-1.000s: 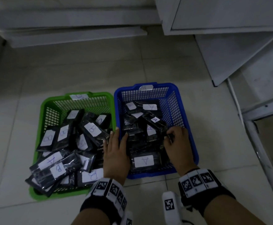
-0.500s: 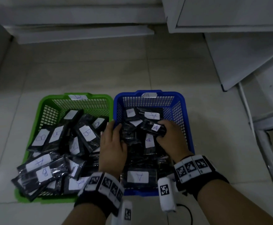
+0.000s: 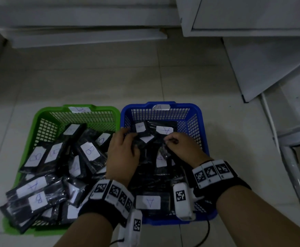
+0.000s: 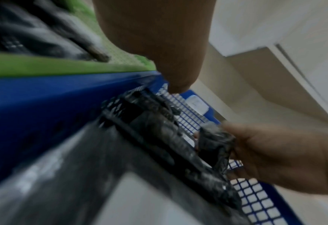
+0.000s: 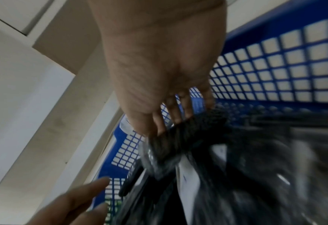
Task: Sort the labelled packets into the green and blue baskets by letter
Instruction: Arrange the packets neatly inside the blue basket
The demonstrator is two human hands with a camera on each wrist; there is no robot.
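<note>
The green basket (image 3: 38,114), tagged B, stands on the left beside the blue basket (image 3: 203,125), tagged A. Both hold several black packets with white letter labels. One packet marked A (image 3: 32,187) lies among the B packets (image 3: 90,150) in the green basket. My left hand (image 3: 126,138) reaches over the blue basket's left side, its straight fingers (image 5: 72,202) resting on the packets there. My right hand (image 3: 168,139) pinches the end of a black packet (image 3: 165,151) inside the blue basket. The same pinched packet (image 5: 178,140) shows in the right wrist view; its label is hidden.
The baskets sit on a pale tiled floor (image 3: 145,77). A white cabinet (image 3: 252,15) and a leaning white panel (image 3: 270,68) stand behind on the right. A long white board (image 3: 83,38) lies at the back. A metal frame (image 3: 291,166) is at the right.
Both hands have moved from the near half of the blue basket toward its far end. The right hand has taken hold of a packet's end and raised it a little.
</note>
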